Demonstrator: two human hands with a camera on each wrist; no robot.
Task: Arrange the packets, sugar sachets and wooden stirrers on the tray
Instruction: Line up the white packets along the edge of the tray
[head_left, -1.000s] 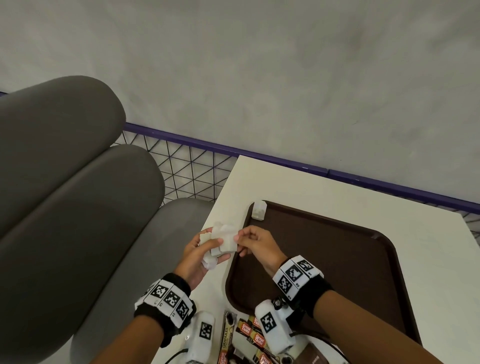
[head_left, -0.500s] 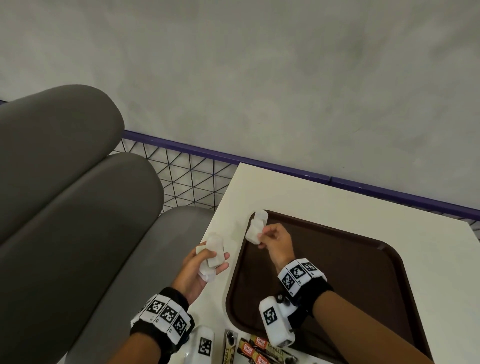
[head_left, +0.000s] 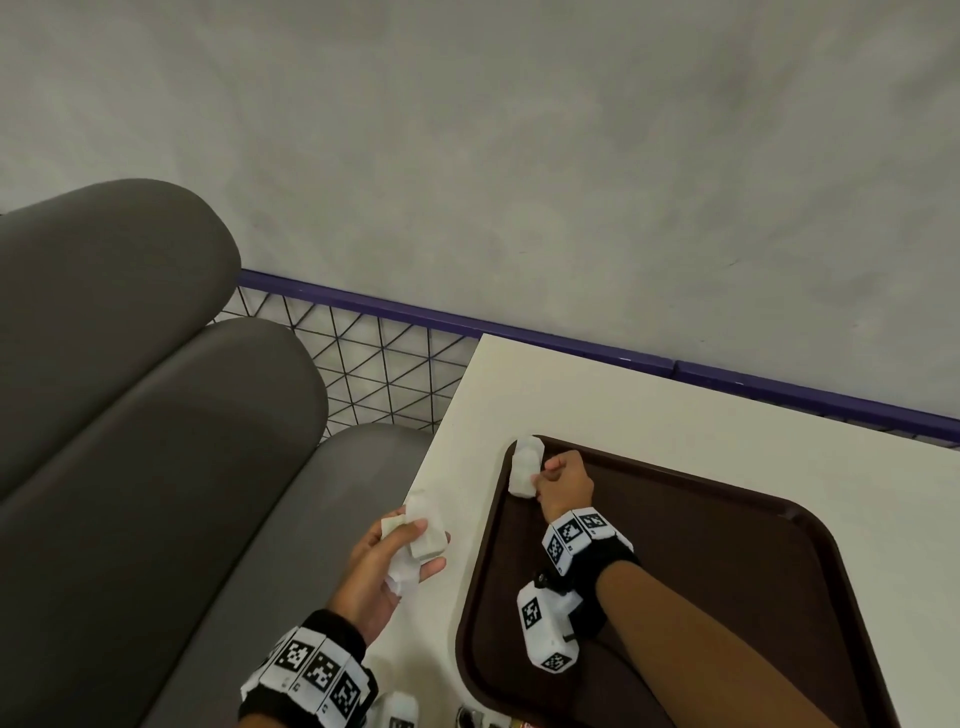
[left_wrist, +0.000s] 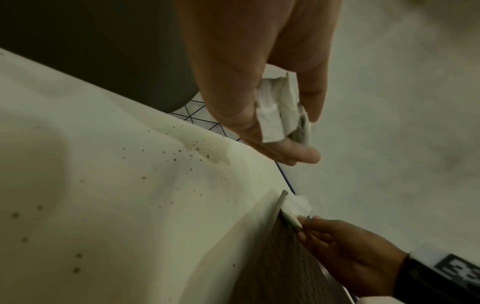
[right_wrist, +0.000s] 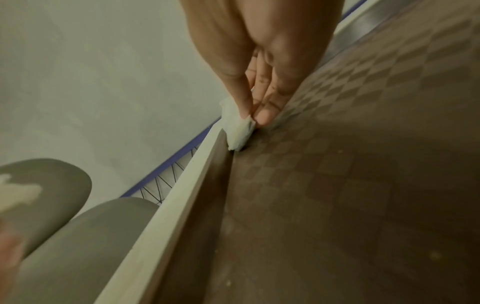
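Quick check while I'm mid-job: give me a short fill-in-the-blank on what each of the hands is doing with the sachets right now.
1. The right hand pinches a white sachet at the far left corner of the brown ____.
2. The spare sachets are held by the ____ hand.
3. That hand hovers over the ____ table, beside the tray, not over it.

Missing words: tray; left; white

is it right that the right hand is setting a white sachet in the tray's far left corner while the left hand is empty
Not quite: the left hand isn't empty; it holds several white sachets, as the head view shows. The right hand does pinch a sachet at the tray's far left corner.
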